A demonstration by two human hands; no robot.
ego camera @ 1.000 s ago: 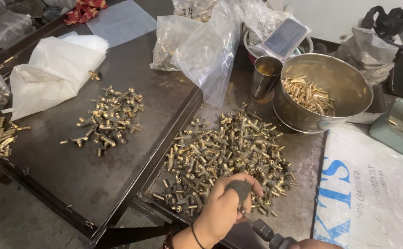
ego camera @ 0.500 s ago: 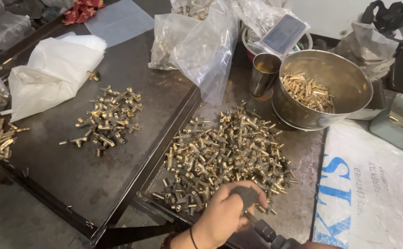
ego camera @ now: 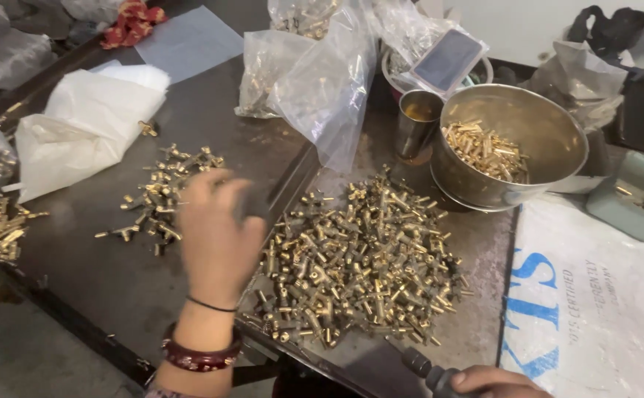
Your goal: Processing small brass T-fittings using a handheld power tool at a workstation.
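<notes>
Shiny brass fittings [ego camera: 359, 258], steel bowl [ego camera: 543, 133]

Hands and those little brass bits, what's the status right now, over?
Left hand raised over the tray edge, blurred, grip unclear. Right hand low, closed on a dark tool handle. Big pile of brass fittings lies between them. Smaller pile beyond the left hand.

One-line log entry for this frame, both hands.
left hand: blurred, raised between small fittings pile and big pile | right hand: grips dark tool handle | steel bowl: brass pieces
</notes>
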